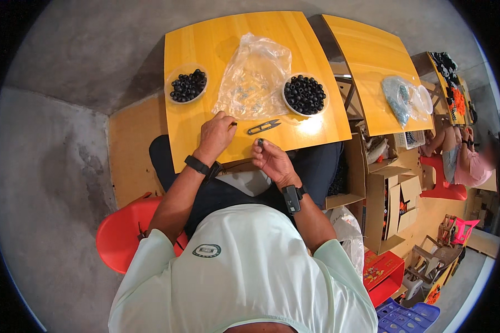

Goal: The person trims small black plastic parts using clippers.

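Observation:
At the near edge of the yellow wooden table, my left hand is closed, its fingertips pinching a small black piece too small to name. My right hand, palm turned partly up, pinches a small dark round bead between thumb and finger. Thread snips lie between and just beyond the hands. Past them, a clear plastic bag lies flat with tiny bits on it. Black beads fill a round tub on the left and another tub on the right.
A second yellow table stands at the right, bearing a plastic bag of bluish-green pieces. Open cardboard boxes and a red box sit on the floor to my right. Farther right, another person sits on a red stool.

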Motion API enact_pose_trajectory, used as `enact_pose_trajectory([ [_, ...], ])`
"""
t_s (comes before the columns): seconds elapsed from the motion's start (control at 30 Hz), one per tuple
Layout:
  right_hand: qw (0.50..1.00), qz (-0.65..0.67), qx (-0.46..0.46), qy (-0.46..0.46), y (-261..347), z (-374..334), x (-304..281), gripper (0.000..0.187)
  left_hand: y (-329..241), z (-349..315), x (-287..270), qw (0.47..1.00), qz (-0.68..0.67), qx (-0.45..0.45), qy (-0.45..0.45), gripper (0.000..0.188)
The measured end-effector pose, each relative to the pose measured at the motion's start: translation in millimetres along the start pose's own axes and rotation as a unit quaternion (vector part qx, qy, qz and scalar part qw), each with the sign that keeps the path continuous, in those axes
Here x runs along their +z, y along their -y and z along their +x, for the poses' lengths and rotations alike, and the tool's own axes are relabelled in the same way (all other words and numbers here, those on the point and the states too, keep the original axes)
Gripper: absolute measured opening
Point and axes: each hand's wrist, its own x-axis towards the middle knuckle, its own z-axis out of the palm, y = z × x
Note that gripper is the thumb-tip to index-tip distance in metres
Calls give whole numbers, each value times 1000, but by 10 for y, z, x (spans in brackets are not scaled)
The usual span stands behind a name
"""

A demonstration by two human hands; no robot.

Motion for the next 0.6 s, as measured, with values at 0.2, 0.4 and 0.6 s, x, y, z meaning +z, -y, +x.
enact_pose_trajectory([
  [0.2, 1000, -13, 1, 0, 1, 14, 17, 23, -13, 46, 26, 999, 20, 14, 32, 16],
  [0.4, 1000, -24, -5, -1, -11, 4, 36, 24, -61, -26, 59, 999, -42, 30, 14, 10],
  [0.6, 998, -49, -23, -8, 1, -48, 182, 26, -368, -207, -167, 795, -563, -202, 102, 19],
])
